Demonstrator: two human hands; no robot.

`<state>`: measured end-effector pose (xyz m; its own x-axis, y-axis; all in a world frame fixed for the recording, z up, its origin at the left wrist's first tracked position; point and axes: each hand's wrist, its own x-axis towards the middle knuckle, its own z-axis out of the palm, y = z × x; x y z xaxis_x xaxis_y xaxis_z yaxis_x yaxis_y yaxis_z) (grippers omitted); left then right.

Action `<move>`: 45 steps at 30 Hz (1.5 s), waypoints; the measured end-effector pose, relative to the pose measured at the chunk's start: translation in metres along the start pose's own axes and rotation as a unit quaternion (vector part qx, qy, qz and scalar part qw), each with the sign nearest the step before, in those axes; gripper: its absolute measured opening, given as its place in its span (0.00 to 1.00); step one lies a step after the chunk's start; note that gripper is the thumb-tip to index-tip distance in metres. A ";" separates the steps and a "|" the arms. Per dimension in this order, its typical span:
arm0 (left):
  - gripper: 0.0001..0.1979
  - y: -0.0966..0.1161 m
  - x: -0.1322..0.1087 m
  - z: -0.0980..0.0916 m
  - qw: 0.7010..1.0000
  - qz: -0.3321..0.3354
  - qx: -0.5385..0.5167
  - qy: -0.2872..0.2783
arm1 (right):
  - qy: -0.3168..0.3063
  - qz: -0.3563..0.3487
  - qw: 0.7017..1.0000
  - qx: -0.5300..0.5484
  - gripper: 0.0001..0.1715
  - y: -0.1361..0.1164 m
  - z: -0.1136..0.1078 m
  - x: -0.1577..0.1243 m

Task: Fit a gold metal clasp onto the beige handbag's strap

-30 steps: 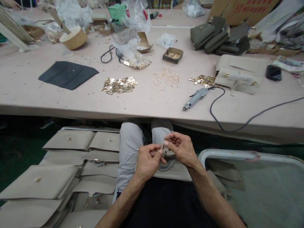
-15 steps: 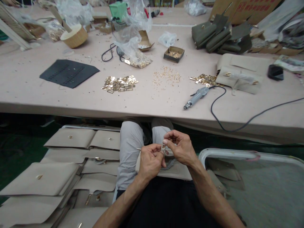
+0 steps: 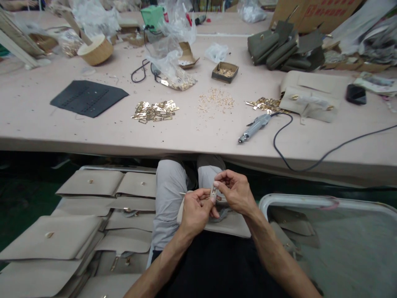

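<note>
Over my lap, my left hand (image 3: 195, 209) and my right hand (image 3: 235, 192) meet, both closed in a pinch around a small metal clasp (image 3: 214, 191). The clasp sits at the edge of a beige leather bag piece (image 3: 228, 223) that rests on my thighs. A thin pin-like tip sticks out left of my left hand's fingers. Much of the clasp is hidden by my fingertips.
Beige bag panels (image 3: 89, 182) are stacked at my left. A white tub (image 3: 297, 200) with more pieces stands at my right. On the pink table (image 3: 93, 132) lie gold fittings (image 3: 155, 111), small screws (image 3: 216, 100), an electric screwdriver (image 3: 254, 127) with cord, and a dark panel (image 3: 88, 97).
Both hands stayed over my lap with only small finger shifts around the clasp; the view wobbled slightly.
</note>
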<state>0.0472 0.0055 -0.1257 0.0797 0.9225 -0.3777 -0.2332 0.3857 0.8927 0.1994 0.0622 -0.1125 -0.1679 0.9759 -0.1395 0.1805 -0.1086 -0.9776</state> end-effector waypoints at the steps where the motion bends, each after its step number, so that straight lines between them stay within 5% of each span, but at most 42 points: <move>1: 0.16 0.000 0.000 0.001 1.000 -0.005 0.000 0.005 | -0.001 0.002 1.000 -0.001 0.12 0.001 0.000 0.001; 9: 0.16 0.003 -0.005 0.007 0.998 -0.005 0.009 0.068 | -0.074 -0.040 0.988 -0.129 0.12 -0.009 0.007 -0.003; 16: 0.17 0.013 -0.022 -0.002 0.986 0.027 0.147 0.079 | -0.146 -0.018 0.986 -0.080 0.20 -0.018 0.014 0.002; 24: 0.19 -0.004 0.003 -0.008 0.987 0.018 0.131 0.088 | -0.133 -0.029 0.984 -0.116 0.20 0.003 0.024 0.020; 29: 0.17 -0.008 0.015 -0.012 0.999 -0.007 0.036 0.021 | -0.140 -0.006 0.986 -0.087 0.27 0.014 0.017 0.035; 45: 0.10 -0.014 0.019 -0.014 0.992 0.001 0.054 0.116 | -0.145 -0.003 0.982 -0.122 0.25 0.019 0.024 0.039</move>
<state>0.0384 0.0176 -0.1493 -0.1484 0.8994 -0.4112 -0.1278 0.3949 0.9098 0.1729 0.0932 -0.1404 -0.4318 0.8775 -0.2085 0.4004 -0.0206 -0.9161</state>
